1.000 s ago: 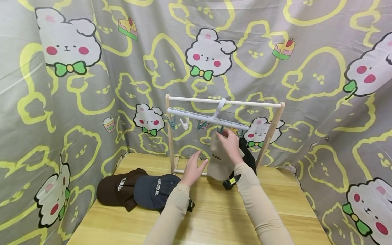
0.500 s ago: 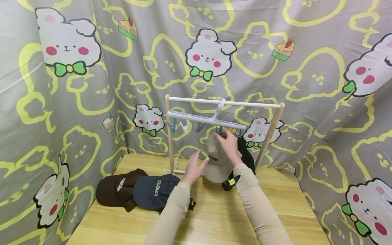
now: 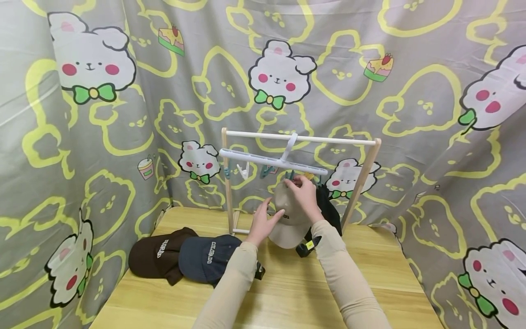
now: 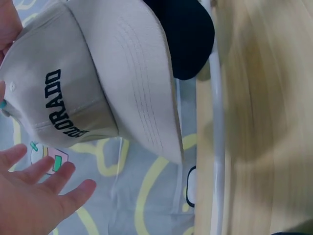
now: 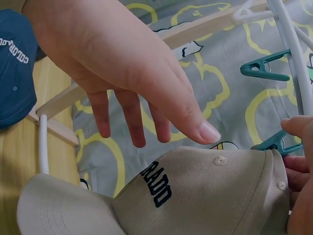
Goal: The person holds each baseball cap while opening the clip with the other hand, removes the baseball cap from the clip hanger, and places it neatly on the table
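Observation:
A beige cap (image 3: 287, 205) with dark lettering hangs brim down below the hanger bar. At its crown sits a teal clip (image 5: 276, 142); my right hand (image 3: 303, 194) pinches this clip, fingers beside the fabric. My left hand (image 3: 263, 223) is spread left of the cap, its fingers extended; in the left wrist view, a gap shows between the fingers (image 4: 80, 193) and the cap. The pale hanger (image 3: 273, 161) hooks over the rack's top rod. Behind the beige cap is a black cap (image 3: 328, 210), partly hidden.
A brown cap (image 3: 154, 256) and a navy cap (image 3: 205, 258) lie overlapped on the wooden table (image 3: 283, 297) at left. More clips, including a white clip (image 3: 243, 170), dangle from the hanger. The rack's wooden posts (image 3: 362, 183) stand on both sides, with a patterned curtain behind.
The hanger has shifted left along the rod. The beige cap and my right hand have moved slightly left with it. My left hand has edged right, closer to the cap.

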Tool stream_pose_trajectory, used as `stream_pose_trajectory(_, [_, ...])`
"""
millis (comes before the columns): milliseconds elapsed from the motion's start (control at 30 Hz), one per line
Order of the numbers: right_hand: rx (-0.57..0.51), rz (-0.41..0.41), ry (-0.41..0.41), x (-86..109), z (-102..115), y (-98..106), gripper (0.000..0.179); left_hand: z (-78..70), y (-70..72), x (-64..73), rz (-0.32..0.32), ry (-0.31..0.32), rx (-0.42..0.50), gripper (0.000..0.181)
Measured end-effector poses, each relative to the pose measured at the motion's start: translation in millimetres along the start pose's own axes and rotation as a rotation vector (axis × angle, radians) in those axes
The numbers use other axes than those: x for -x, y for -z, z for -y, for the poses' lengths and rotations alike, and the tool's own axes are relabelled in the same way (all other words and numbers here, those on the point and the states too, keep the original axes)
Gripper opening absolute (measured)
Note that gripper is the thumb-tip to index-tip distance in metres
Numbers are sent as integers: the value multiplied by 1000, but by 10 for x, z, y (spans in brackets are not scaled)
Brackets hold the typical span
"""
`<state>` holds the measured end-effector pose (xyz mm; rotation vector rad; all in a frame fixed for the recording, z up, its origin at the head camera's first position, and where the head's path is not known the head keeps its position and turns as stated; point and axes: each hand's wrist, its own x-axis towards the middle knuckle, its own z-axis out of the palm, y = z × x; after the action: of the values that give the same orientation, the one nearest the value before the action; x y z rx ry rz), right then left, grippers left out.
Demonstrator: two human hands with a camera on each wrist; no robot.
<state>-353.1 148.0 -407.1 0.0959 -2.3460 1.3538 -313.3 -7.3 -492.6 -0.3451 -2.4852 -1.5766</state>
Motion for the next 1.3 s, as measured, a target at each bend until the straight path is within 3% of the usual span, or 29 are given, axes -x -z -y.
stream_pose_trajectory(200, [-19,31,2,7,5,6,42,-24,-17,-41,-8,31,35,81])
stream_pose_trajectory(533, [-20,85,19,17,23,-3,42,-59,-38,-105,-30,9,116,76])
stream_pose_trajectory(700, [-29,113,11,41,70,2,42,-65,-30,-104,-18,46,159,79])
stream_pose_trajectory(1067, [-64,160,-3,64,119,4,41,-79,-30,-134,-32,84,163,92])
stream_pose_trajectory(1300, [-89,201,4,80,129,-2,41,-122,-29,-133,-62,89,104,98])
